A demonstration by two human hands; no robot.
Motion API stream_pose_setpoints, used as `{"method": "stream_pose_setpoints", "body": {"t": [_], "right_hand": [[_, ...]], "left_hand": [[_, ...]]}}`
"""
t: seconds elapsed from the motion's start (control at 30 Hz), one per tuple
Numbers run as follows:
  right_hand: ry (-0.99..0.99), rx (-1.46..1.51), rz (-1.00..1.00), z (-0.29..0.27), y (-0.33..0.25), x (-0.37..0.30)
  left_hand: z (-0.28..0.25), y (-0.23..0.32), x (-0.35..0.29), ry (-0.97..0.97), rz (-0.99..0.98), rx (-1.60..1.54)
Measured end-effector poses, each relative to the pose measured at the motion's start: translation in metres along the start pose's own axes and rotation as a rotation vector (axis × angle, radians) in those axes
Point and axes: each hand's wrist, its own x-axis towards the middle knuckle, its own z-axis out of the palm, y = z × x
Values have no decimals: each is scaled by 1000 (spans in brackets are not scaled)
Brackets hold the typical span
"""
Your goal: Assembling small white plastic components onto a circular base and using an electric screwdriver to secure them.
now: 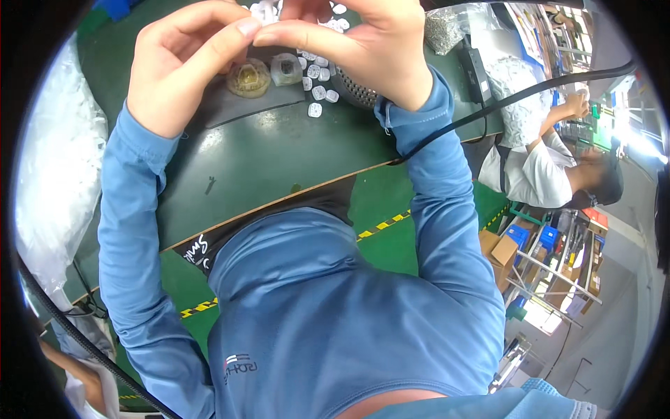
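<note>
Near the top edge my left hand (pixel 185 59) and my right hand (pixel 373 52) meet, thumb tips close together. Both are closed in a pinch around a small white plastic part (pixel 265 12), partly hidden by the fingers and cut off by the frame. Below them a round yellowish translucent fixture (pixel 248 78) and a squarish clear-white block (pixel 285 69) rest on a dark mat (pixel 269 105). Several small white rounded plastic pieces (pixel 319 92) lie scattered beside the block. A perforated metal bowl (pixel 354 91) stands partly behind my right wrist.
Large clear plastic bags (pixel 59 167) line the left side of the green table (pixel 279 164). To the right are a bag of small metallic parts (pixel 443 31), a black box (pixel 474 73) and a bag of white pieces (pixel 516 87). A black cable (pixel 516 94) crosses my right sleeve. Another person (pixel 541 171) works at right.
</note>
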Motion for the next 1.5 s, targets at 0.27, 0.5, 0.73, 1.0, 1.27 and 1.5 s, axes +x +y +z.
{"method": "stream_pose_setpoints", "body": {"t": [0.27,0.5,0.73,1.0,1.27,1.5], "right_hand": [[-8,26,-22,17,3,18],[-176,-385,182,28,38,24],[-359,-152,449,32,61,34],[-270,-278,255,38,23,42],[-142,-160,238,22,15,-53],[-27,-261,-95,40,33,-55]], "left_hand": [[-19,-19,6,96,1,-85],[-36,-10,21,606,-71,-321],[-23,2,24,616,-150,-216],[-63,-52,16,503,-81,-319],[-14,8,19,596,-125,-103],[-57,-46,6,434,-57,-122]]}}
